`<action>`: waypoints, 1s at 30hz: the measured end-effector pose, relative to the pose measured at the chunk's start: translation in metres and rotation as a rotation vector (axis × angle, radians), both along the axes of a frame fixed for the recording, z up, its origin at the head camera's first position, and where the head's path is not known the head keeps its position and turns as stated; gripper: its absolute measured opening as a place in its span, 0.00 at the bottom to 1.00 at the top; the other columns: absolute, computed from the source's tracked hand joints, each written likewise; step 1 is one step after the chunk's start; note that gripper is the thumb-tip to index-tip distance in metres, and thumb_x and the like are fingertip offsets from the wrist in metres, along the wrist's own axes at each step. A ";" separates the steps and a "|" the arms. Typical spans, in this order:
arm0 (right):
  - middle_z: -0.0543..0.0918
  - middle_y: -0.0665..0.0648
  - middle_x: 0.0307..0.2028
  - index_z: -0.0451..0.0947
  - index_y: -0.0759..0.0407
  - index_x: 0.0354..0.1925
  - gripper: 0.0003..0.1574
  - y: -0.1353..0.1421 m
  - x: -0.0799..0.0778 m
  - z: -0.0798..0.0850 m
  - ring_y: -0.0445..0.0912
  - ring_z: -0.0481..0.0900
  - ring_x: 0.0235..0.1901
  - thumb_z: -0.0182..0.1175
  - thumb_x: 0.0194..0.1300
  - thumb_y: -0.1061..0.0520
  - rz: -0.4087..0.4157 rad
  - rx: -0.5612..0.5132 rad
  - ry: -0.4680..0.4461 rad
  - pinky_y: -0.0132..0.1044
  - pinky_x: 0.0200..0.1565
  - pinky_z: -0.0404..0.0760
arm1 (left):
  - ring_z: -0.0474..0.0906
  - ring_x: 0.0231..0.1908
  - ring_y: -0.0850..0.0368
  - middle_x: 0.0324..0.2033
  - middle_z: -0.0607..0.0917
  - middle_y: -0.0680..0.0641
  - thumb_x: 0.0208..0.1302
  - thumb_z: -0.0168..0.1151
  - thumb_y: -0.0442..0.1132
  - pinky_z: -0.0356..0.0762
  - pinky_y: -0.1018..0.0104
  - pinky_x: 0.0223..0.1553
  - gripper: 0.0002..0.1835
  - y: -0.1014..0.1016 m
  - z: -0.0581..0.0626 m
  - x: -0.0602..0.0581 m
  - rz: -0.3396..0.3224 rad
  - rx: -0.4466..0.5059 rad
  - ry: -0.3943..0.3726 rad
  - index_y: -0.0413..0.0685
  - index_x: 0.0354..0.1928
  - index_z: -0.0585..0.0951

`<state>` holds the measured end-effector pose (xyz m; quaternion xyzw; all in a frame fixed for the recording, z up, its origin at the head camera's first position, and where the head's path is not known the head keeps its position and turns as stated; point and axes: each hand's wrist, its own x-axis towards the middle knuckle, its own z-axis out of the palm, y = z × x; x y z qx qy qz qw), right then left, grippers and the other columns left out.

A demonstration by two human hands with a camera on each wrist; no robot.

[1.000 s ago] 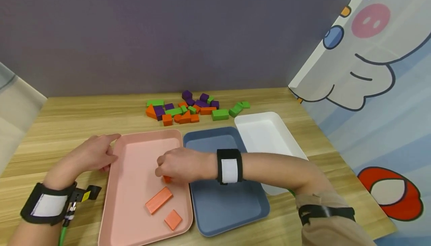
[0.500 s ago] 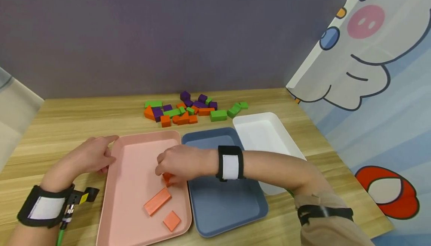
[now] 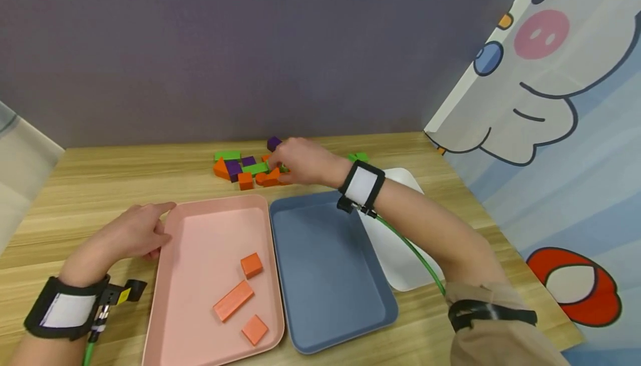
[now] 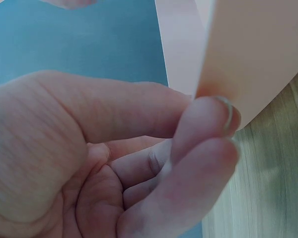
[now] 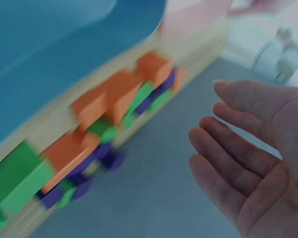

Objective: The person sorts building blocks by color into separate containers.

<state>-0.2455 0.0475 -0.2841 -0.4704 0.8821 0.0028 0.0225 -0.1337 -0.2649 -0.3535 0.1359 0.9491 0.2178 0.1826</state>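
My left hand [image 3: 135, 230] is at the left rim of the pink tray [image 3: 172, 277], index finger stretched toward its back corner. In the left wrist view, thumb and fingertips [image 4: 203, 116] pinch the tray's edge. Inside lie an orange cube [image 3: 252, 265], a long orange block [image 3: 233, 300] and a square orange block [image 3: 255, 330]. My right hand [image 3: 310, 161] reaches over the toy blocks at the back, hiding some. In the right wrist view its fingers are spread and loosely bent, holding nothing, beside orange [image 5: 119, 91], green [image 5: 22, 173] and purple blocks.
A blue tray [image 3: 330, 277] stands against the pink one. The white tray [image 3: 405, 263] is right of it, partly under my right forearm. A grey panel [image 3: 240, 54] rises behind the blocks. Wooden table surface [image 3: 125, 174] shows left of them.
My right hand has let go of the orange cube in the pink tray and moved back and right to the blocks. My left hand stays at the tray's rim.
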 end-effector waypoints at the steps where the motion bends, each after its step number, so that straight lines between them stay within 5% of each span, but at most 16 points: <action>1: 0.82 0.49 0.33 0.81 0.50 0.37 0.07 0.003 -0.008 -0.001 0.42 0.74 0.31 0.64 0.57 0.53 -0.033 0.000 0.001 0.33 0.36 0.73 | 0.73 0.15 0.59 0.13 0.76 0.53 0.55 0.56 0.31 0.67 0.66 0.20 0.36 0.000 0.000 0.000 0.000 0.001 0.001 0.20 0.64 0.55; 8: 0.84 0.51 0.39 0.84 0.54 0.41 0.13 0.028 -0.054 -0.020 0.44 0.79 0.39 0.66 0.55 0.55 -0.229 0.008 -0.043 0.38 0.46 0.77 | 0.74 0.16 0.58 0.14 0.76 0.52 0.57 0.56 0.31 0.70 0.65 0.22 0.37 -0.001 -0.001 0.001 0.007 0.015 -0.021 0.20 0.65 0.53; 15: 0.82 0.52 0.37 0.83 0.56 0.40 0.12 0.041 -0.074 -0.042 0.46 0.76 0.38 0.66 0.56 0.55 -0.338 0.077 -0.079 0.39 0.44 0.75 | 0.74 0.15 0.59 0.14 0.76 0.52 0.57 0.56 0.31 0.70 0.65 0.21 0.37 0.000 -0.001 0.001 0.005 0.016 -0.019 0.21 0.65 0.54; 20: 0.79 0.52 0.30 0.80 0.54 0.32 0.05 0.044 -0.080 -0.054 0.46 0.74 0.32 0.65 0.56 0.55 -0.340 0.101 -0.056 0.38 0.36 0.70 | 0.74 0.15 0.59 0.14 0.77 0.52 0.57 0.57 0.31 0.69 0.65 0.22 0.37 0.000 -0.001 0.001 -0.001 0.010 -0.012 0.20 0.64 0.54; 30: 0.82 0.50 0.31 0.82 0.52 0.33 0.05 0.032 -0.082 -0.064 0.45 0.77 0.32 0.65 0.56 0.55 -0.292 0.159 -0.029 0.37 0.38 0.75 | 0.73 0.15 0.59 0.13 0.76 0.53 0.56 0.57 0.31 0.69 0.65 0.21 0.36 -0.001 -0.002 0.000 0.003 0.006 -0.001 0.20 0.64 0.54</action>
